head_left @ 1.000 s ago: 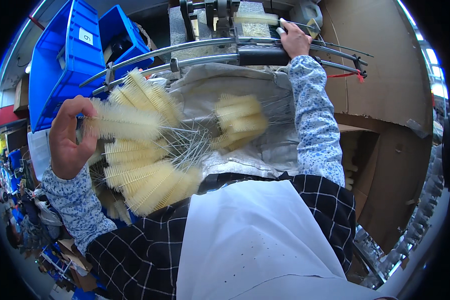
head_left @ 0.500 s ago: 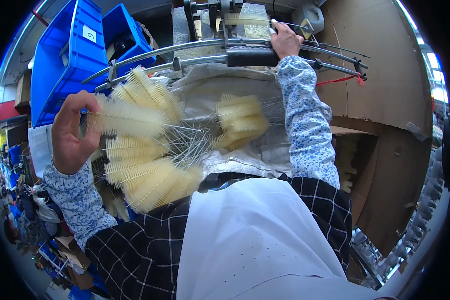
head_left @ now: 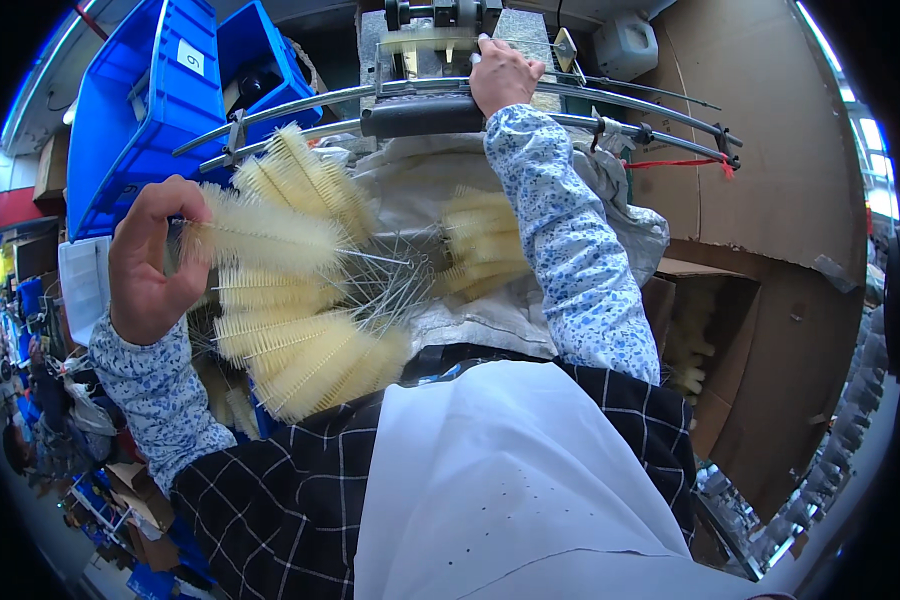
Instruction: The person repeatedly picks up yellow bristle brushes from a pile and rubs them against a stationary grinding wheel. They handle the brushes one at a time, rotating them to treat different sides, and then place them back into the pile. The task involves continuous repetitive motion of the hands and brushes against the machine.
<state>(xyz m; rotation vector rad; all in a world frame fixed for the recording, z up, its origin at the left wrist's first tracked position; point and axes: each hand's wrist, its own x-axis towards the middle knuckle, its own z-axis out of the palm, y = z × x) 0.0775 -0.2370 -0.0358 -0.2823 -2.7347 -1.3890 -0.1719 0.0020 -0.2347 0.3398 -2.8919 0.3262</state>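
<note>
My left hand (head_left: 155,262) is closed, thumb and forefinger pinching the bristle end of a cream tube brush (head_left: 270,235), its wire stem pointing right. Under and around it, a fan of similar brushes (head_left: 310,355) lies with twisted wire stems meeting in the middle. At the back, my right hand (head_left: 503,78) is closed over the right end of a sliding carriage with a dark padded bar (head_left: 420,117). Another brush (head_left: 430,40), blurred, lies along the carriage, just below the machine's spindle (head_left: 440,14). My right fingertips are partly hidden.
Two curved-looking metal rails (head_left: 650,95) cross the workplace, a red ribbon (head_left: 685,162) at their right end. Blue bins (head_left: 150,120) stand at the left back. More brushes (head_left: 482,235) lie on white sacking (head_left: 480,325). Cardboard (head_left: 770,200) walls the right; a white jug (head_left: 626,45) stands behind.
My right hand and the carriage have slid left along the rails, bringing the brush on it under the spindle. My left hand keeps its pinch on its brush, almost unmoved.
</note>
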